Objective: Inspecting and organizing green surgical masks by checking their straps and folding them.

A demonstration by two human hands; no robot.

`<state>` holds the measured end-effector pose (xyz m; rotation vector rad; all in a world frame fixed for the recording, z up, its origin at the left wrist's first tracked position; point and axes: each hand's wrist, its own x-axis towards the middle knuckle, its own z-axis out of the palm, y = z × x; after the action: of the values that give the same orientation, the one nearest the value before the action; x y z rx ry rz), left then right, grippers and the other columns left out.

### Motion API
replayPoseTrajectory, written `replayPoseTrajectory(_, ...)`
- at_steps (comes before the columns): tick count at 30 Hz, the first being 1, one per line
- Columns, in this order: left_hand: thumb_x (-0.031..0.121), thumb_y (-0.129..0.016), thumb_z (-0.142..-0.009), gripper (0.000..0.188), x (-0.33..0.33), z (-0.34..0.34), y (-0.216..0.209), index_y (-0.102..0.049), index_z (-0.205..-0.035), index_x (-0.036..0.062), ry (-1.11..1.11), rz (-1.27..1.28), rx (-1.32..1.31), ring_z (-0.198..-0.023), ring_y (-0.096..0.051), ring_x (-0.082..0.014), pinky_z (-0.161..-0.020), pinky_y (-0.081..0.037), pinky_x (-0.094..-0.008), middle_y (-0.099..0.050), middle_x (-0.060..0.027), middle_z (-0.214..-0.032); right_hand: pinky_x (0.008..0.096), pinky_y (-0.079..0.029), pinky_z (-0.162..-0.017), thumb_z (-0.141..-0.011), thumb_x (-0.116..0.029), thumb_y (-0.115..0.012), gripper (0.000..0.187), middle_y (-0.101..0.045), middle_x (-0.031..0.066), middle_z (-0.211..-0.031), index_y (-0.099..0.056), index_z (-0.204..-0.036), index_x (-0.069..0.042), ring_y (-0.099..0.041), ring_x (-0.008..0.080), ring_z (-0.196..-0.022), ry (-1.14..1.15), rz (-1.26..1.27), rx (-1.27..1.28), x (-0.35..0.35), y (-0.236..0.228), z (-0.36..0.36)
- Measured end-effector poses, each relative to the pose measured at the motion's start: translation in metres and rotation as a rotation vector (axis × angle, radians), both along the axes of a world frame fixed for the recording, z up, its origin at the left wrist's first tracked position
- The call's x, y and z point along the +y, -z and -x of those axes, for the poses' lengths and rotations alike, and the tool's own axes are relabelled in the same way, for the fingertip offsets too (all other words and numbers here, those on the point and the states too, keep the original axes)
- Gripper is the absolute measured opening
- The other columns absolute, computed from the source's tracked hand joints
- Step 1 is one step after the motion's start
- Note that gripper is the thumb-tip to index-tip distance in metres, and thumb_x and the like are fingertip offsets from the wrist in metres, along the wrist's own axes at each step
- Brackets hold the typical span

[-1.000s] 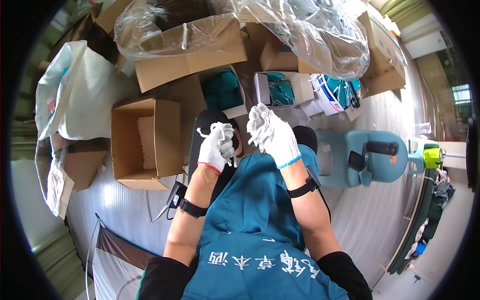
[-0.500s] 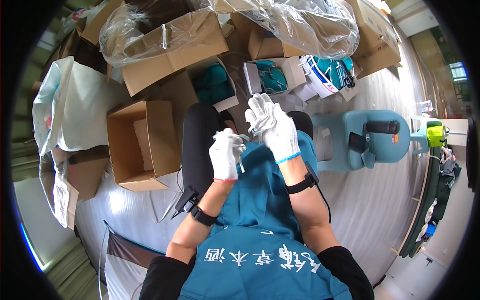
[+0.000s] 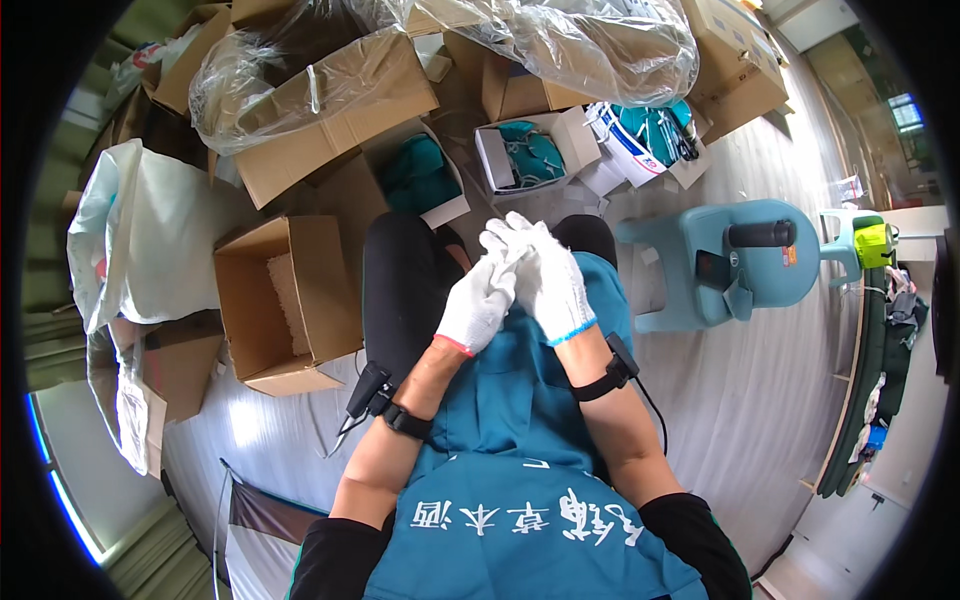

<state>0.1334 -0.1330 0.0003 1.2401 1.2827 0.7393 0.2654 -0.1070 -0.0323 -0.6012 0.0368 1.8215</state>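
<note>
My left hand (image 3: 481, 302) and my right hand (image 3: 551, 287) wear white knitted work gloves, the left with a red cuff edge, the right with a blue one. They meet over my lap, fingers stretched out, the left fingers against the inner side of the right hand. Whatever may lie between the palms is hidden. Below them is a teal apron (image 3: 510, 400) over black trousers. Just beyond the hands stands a small white box (image 3: 490, 165) of teal cloth items (image 3: 535, 158).
An open brown carton (image 3: 330, 290) stands to the left beside a white sack (image 3: 150, 240). Large cartons draped with clear plastic (image 3: 600, 50) line the far side. To the right, a pale blue stool (image 3: 690, 240) carries a black cylinder (image 3: 762, 234) and a dark phone-like object (image 3: 712, 268).
My hands were apart, the left curled near small teal bits. Now the left has moved up and right, its fingers extended against the right hand. The view has shifted slightly.
</note>
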Motion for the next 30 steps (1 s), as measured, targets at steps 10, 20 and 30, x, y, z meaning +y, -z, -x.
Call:
replayPoseTrajectory(10, 0.015, -0.049, -0.098, 0.016, 0.004, 0.039, -0.014, -0.062, -0.1, 0.0051, 0.005, 0.421, -0.455, -0.049, -0.039, -0.0043, -0.045, -0.03, -0.0205, -0.053, 0.0032, -0.065, 0.0277, -0.051, -0.086, -0.082, -0.004, -0.066, 0.029, -0.066, 0.0091, -0.11, -0.066, -0.111, -0.005, -0.065, 0.0191, -0.098, 0.0, -0.712, -1.582, -0.021, -0.067, -0.039)
replayPoseTrajectory(20, 0.008, -0.063, -0.088, 0.011, 0.003, 0.036, -0.043, -0.068, -0.085, -0.0004, 0.071, 0.3, -0.129, -0.052, -0.048, -0.0041, -0.054, -0.04, -0.0184, -0.063, -0.0022, -0.064, 0.0367, -0.052, -0.075, -0.08, -0.012, -0.066, 0.022, -0.068, 0.0104, -0.094, -0.065, -0.101, -0.008, -0.065, 0.0296, -0.086, -0.289, -0.995, -1.905, -0.043, -0.051, -0.024)
replayPoseTrajectory(30, 0.008, -0.056, -0.092, 0.015, 0.003, 0.037, -0.033, -0.065, -0.094, -0.0031, 0.165, 0.327, -0.205, -0.053, -0.047, -0.0041, -0.05, -0.037, -0.0183, -0.061, -0.0015, -0.067, 0.0285, -0.046, -0.056, -0.095, -0.015, -0.053, 0.018, -0.061, 0.0064, -0.074, -0.064, -0.1, -0.002, -0.057, 0.017, -0.06, -0.355, -0.749, -1.374, -0.046, -0.055, -0.053)
